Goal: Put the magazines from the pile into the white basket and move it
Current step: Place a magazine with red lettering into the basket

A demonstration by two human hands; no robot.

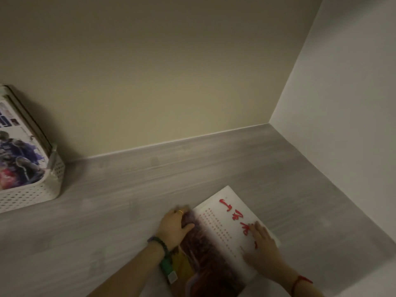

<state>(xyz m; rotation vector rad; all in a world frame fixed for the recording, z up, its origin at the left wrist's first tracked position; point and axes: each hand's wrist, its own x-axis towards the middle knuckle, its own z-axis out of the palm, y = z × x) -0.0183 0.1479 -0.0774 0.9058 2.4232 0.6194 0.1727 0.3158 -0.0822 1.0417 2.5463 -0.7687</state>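
A magazine (218, 232) with a white cover, red brush lettering and a dark reddish picture lies on the grey floor at the lower middle. My left hand (174, 227) grips its left edge, thumb on the cover and fingers curled at the edge. My right hand (262, 243) presses flat on the cover's right side with straight fingers. The white perforated basket (32, 194) stands at the far left by the wall, with a magazine (17, 155) showing an illustrated figure standing in it beside other flat items.
The grey wood-grain floor (150, 185) runs between the basket and the magazine. A beige wall (160, 71) stands behind and a white wall (342, 103) closes the right side, forming a corner at the upper right.
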